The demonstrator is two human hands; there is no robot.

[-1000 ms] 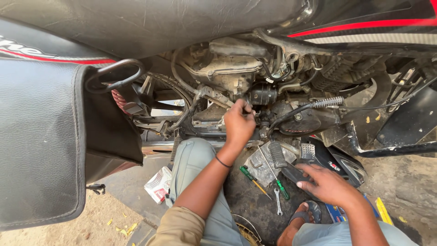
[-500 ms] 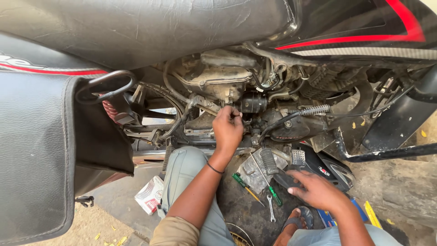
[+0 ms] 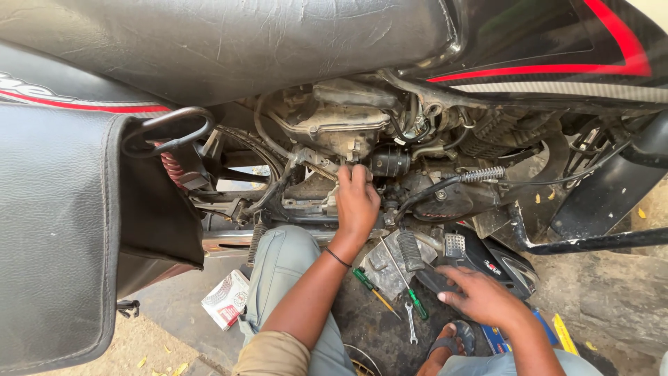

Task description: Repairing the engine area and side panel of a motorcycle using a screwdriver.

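Outside in bright daylight. Dusty grey concrete ground (image 3: 605, 306), dark oily patch (image 3: 369, 327) in the middle, small yellow leaf bits (image 3: 163, 362) scattered about.

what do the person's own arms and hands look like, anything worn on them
Both hands are bare, with no gloves. The left hand has a thin dark band around the wrist, and further up the arm a tan sleeve is pushed back near the elbow, leaving the forearm uncovered. The right hand has nothing visible on its wrist or forearm; no rings show on either hand.
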